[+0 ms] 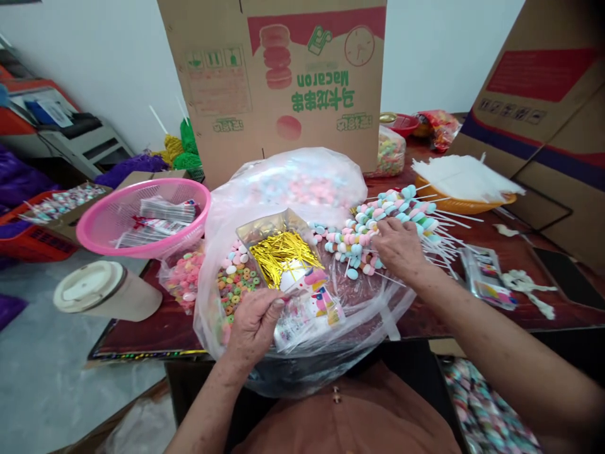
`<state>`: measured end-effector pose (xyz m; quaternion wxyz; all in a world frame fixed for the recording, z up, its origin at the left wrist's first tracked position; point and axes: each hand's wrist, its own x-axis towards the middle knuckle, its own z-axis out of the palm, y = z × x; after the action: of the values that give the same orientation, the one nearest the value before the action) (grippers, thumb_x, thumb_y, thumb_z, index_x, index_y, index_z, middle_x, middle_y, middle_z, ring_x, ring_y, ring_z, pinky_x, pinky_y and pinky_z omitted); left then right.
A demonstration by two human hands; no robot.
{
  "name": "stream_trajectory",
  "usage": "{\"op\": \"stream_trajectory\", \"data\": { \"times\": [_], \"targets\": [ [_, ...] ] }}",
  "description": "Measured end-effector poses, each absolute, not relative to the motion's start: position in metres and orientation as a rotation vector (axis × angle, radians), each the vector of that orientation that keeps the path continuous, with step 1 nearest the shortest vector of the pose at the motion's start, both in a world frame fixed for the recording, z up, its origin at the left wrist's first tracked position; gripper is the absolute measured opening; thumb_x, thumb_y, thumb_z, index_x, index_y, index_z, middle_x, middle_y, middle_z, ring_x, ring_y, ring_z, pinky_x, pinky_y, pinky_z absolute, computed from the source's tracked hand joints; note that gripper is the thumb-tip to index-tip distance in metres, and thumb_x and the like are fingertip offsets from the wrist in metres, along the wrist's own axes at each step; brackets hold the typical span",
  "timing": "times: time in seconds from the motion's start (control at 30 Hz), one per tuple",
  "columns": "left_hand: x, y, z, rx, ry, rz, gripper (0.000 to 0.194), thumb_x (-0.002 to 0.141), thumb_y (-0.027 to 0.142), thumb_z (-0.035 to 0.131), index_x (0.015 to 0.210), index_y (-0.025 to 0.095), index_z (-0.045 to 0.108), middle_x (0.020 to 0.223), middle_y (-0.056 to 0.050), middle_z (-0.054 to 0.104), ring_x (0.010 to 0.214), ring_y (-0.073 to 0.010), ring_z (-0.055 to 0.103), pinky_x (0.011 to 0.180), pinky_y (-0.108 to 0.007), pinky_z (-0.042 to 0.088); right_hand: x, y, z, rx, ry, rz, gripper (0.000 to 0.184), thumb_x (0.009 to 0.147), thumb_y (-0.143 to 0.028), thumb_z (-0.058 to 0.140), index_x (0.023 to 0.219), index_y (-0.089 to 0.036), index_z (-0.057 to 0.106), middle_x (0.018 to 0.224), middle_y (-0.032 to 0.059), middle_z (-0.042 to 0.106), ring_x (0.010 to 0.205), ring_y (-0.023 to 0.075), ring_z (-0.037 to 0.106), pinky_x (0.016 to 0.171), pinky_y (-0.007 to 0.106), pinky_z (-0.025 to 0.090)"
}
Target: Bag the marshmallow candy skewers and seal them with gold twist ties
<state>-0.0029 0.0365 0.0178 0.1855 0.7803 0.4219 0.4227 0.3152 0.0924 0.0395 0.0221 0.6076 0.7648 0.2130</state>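
My left hand [255,321] is closed, thumb pressed over the fingers, on the edge of a clear printed plastic bag [309,315]. My right hand [399,243] reaches into a pile of candy skewers [401,211] with pastel sweets on white sticks. Its fingers are bent over the sweets; whether it grips one is hidden. Between the hands, a box of gold twist ties [283,249] stands on a large clear plastic bag [208,302]. Ring-shaped candies [239,284] lie left of the box. Behind it, pink and blue sweets [307,189] show through the bag.
A pink basket [144,243] with flat packets and a lidded cup [108,290] stand at left. A tall cardboard box [217,82] blocks the back. At right are an orange basket [472,203] of white sticks, a stack of printed bags [486,277] and another carton [543,132].
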Motion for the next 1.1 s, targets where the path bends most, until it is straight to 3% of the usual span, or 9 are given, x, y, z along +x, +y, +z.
{"op": "stream_trajectory", "data": {
  "times": [0.17, 0.3, 0.53, 0.87, 1.1],
  "targets": [
    [-0.014, 0.034, 0.025, 2.283, 1.101, 1.226, 0.026, 0.087, 0.032, 0.044, 0.087, 0.017, 0.066, 0.080, -0.007, 0.070, 0.077, -0.0179, 0.062, 0.074, -0.033, 0.046, 0.327, 0.059, 0.060, 1.921, 2.577, 0.776, 0.019, 0.084, -0.015, 0.046, 0.088, -0.016, 0.065, 0.087, 0.0095, 0.064, 0.080, 0.0216, 0.055, 0.065, 0.033, 0.036],
    [-0.009, 0.034, 0.029, 2.313, 1.125, 1.117, 0.033, 0.089, 0.038, 0.039, 0.085, 0.018, 0.066, 0.078, -0.007, 0.070, 0.076, -0.0180, 0.061, 0.075, -0.034, 0.044, 0.334, 0.017, 0.079, 1.832, 3.104, 0.786, 0.020, 0.086, -0.021, 0.046, 0.097, -0.019, 0.063, 0.093, 0.0084, 0.066, 0.084, 0.0194, 0.060, 0.071, 0.030, 0.044],
    [0.002, 0.032, 0.034, 2.376, 1.084, 1.005, 0.032, 0.090, 0.035, 0.038, 0.081, 0.018, 0.064, 0.074, -0.005, 0.068, 0.072, -0.0169, 0.059, 0.070, -0.032, 0.042, 0.337, -0.022, 0.078, 1.624, 3.168, 0.649, 0.027, 0.085, -0.013, 0.045, 0.106, -0.023, 0.059, 0.090, 0.0070, 0.067, 0.078, 0.0175, 0.058, 0.069, 0.032, 0.043],
    [0.014, 0.030, 0.050, 2.444, 1.037, 0.761, 0.038, 0.090, 0.035, 0.033, 0.069, 0.019, 0.060, 0.065, -0.003, 0.062, 0.066, -0.0149, 0.054, 0.067, -0.029, 0.040, 0.345, -0.029, 0.072, 1.521, 3.182, 0.602, 0.025, 0.086, -0.015, 0.043, 0.102, -0.021, 0.061, 0.084, 0.0064, 0.067, 0.074, 0.0172, 0.058, 0.065, 0.031, 0.041],
    [0.022, 0.029, 0.052, 2.547, 0.908, 0.644, 0.037, 0.091, 0.032, 0.035, 0.066, 0.019, 0.059, 0.062, -0.001, 0.061, 0.063, -0.0139, 0.053, 0.070, -0.029, 0.039, 0.346, -0.035, 0.067, 1.552, 3.189, 0.392, 0.027, 0.086, -0.013, 0.039, 0.097, -0.020, 0.063, 0.083, 0.0067, 0.066, 0.072, 0.0157, 0.058, 0.064, 0.028, 0.042]
  ]
}}
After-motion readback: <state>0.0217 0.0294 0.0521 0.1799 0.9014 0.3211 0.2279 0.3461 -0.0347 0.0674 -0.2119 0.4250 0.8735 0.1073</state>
